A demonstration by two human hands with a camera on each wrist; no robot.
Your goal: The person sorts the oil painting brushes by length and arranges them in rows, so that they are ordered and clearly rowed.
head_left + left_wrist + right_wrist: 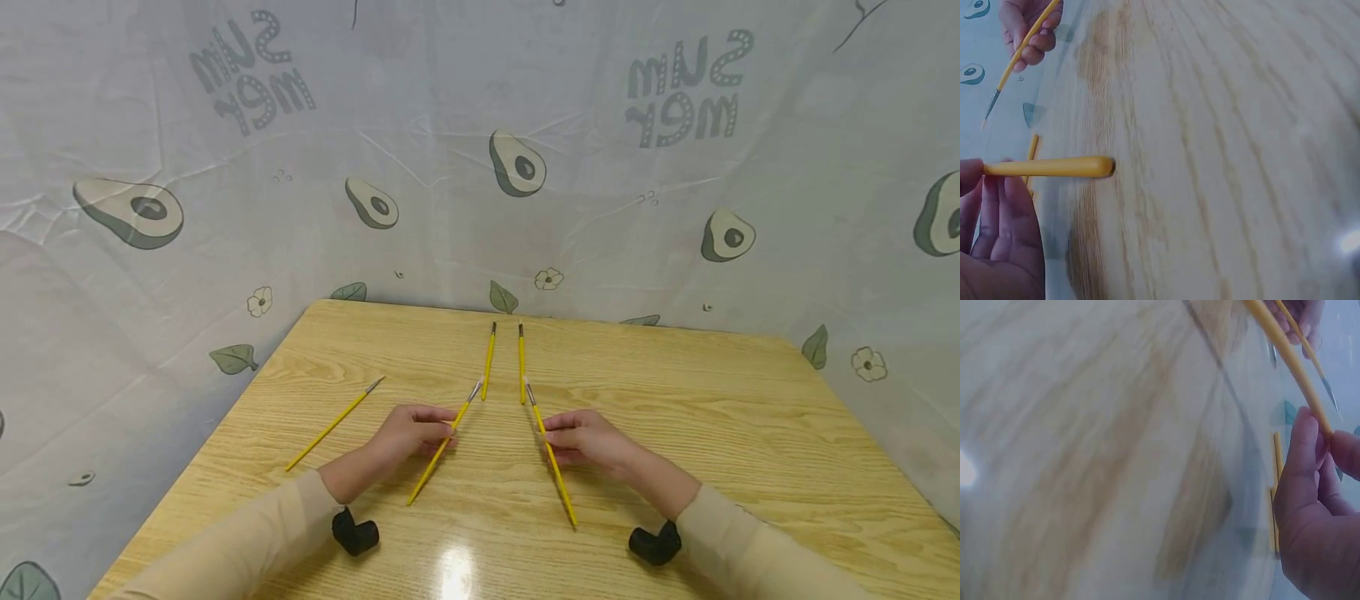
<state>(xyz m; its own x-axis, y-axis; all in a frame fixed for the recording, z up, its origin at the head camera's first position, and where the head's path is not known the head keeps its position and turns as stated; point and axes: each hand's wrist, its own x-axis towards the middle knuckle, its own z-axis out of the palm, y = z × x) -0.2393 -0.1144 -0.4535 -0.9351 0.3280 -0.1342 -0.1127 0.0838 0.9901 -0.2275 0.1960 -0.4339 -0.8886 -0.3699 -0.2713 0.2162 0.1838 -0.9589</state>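
Note:
My left hand [418, 433] pinches a yellow-handled paintbrush [435, 468] between thumb and fingers, its bristles pointing away. In the left wrist view the rounded handle end of this paintbrush [1054, 167] points right, past the thumb. A similar paintbrush [558, 479] is pinched in my right hand [588, 440], its tip leaning in toward the other brush. Its handle [1291, 359] rises from the thumb and fingertips in the right wrist view. Beyond the hands, two more paintbrushes [490, 358] [522, 362] lie side by side, bristles toward the back edge.
Another yellow paintbrush [330, 429] lies slanted on the wooden table [675, 383], left of my left hand. A pale curtain [450, 100] printed with avocados hangs behind the table's back edge. Black wrist pieces [356, 533] show below both forearms.

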